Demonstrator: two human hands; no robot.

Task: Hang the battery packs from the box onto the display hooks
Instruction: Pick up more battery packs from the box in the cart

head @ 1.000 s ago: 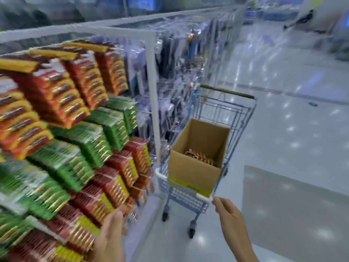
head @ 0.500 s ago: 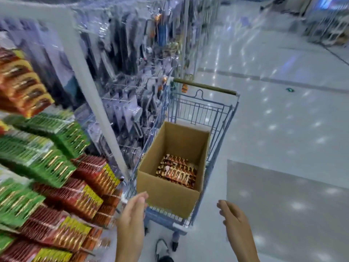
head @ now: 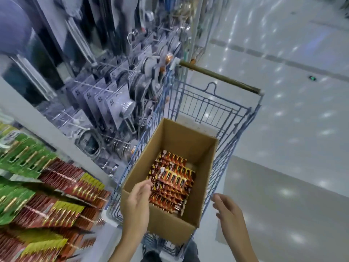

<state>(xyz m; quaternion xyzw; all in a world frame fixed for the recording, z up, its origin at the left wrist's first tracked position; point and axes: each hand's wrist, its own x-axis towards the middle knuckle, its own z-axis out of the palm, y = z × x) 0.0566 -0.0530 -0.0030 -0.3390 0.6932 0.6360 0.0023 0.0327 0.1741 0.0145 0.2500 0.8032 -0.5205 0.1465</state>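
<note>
An open cardboard box (head: 202, 167) stands in a blue wire shopping cart (head: 236, 118). Several red and orange battery packs (head: 172, 180) lie stacked on its bottom. My left hand (head: 138, 201) reaches over the box's near left rim, fingers relaxed, its fingertips just beside the packs and holding nothing. My right hand (head: 227, 210) hovers open outside the cart's right side, level with the box's near corner. Red and yellow battery packs (head: 62, 210) and green ones (head: 24, 157) hang on display hooks at the lower left.
A white upright post (head: 47, 133) separates the battery display from hooks of grey packaged goods (head: 117, 103) pressed against the cart's left side. The cart's brown handle (head: 219, 78) is at the far end. Shiny store floor (head: 292, 129) stretches to the right.
I have stepped closer and now look down into the box. My left hand moved forward over the box's rim toward the packs; my right hand came up beside the cart.
</note>
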